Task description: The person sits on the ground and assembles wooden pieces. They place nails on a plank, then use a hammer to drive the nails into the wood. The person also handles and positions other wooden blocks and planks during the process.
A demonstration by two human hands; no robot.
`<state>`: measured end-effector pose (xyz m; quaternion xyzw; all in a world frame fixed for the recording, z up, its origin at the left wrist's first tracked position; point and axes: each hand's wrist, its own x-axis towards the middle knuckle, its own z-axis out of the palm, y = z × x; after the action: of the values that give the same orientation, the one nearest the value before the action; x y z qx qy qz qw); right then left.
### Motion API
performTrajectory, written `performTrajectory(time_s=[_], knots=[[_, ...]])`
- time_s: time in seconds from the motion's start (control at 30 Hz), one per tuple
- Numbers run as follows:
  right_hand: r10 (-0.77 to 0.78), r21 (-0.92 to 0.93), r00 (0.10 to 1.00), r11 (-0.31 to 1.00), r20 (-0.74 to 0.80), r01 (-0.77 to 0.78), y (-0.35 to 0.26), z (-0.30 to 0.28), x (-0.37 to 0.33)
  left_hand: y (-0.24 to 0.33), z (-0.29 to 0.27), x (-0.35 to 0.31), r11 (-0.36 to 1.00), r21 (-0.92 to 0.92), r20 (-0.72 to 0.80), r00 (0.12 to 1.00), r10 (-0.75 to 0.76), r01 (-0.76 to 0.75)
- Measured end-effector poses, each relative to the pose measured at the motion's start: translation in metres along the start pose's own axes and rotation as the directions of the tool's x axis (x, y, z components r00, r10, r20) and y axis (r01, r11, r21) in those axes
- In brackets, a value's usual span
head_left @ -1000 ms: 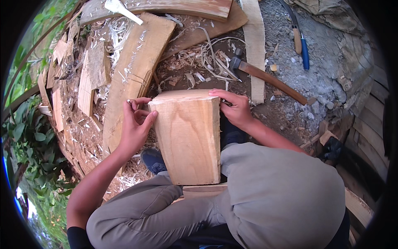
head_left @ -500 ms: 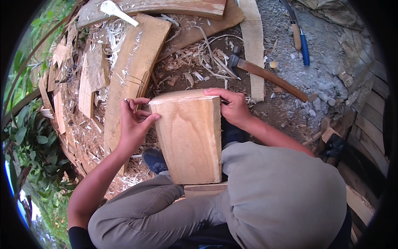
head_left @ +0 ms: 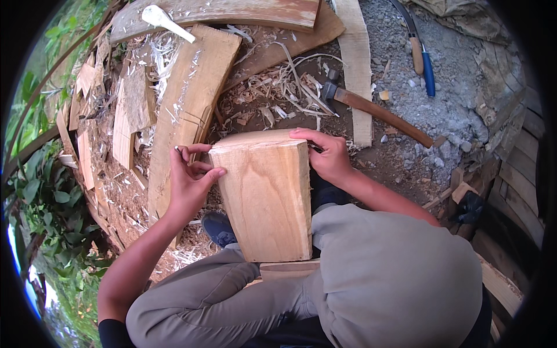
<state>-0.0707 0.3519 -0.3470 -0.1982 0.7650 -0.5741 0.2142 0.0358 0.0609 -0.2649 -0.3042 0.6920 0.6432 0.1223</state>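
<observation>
A pale wooden board (head_left: 264,200), thick and tapering slightly, stands upright between my legs with its broad face toward me. My left hand (head_left: 190,178) grips its upper left corner, thumb on the face and fingers behind the edge. A small thin item (head_left: 177,149) shows between the fingers of that hand; its kind is too small to tell. At the upper right corner, my right hand (head_left: 329,153) is closed on the board, fingers over the top edge. The board's lower end meets another piece of wood (head_left: 290,269) that lies across in front of me.
A hammer (head_left: 377,110) lies beyond my right hand, past it a sickle (head_left: 415,43) and a blue-handled tool (head_left: 428,75). Planks (head_left: 191,87) and shavings (head_left: 278,87) cover the ground ahead. A white spoon-shaped object (head_left: 167,22) rests on a plank. Plants (head_left: 55,191) border the left.
The view has shifted slightly, so the surroundings sit a little lower. Both hands keep their hold on the board, which has barely moved.
</observation>
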Motion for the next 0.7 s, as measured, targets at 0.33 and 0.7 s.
performTrajectory(time_s=[0.33,0.7], knots=[[0.009,0.016,1.000,1.000,0.000,-0.009,-0.0011,-0.0017,0.0022,-0.0078,-0.0029,0.0008,0.999,0.048,0.015,1.000,0.018,-0.018],[-0.043,0.049,0.999,0.998,0.034,0.041,0.0041,-0.0061,0.0064,-0.0029,0.0011,-0.0003,0.996,0.086,-0.010,1.000,0.009,-0.008]])
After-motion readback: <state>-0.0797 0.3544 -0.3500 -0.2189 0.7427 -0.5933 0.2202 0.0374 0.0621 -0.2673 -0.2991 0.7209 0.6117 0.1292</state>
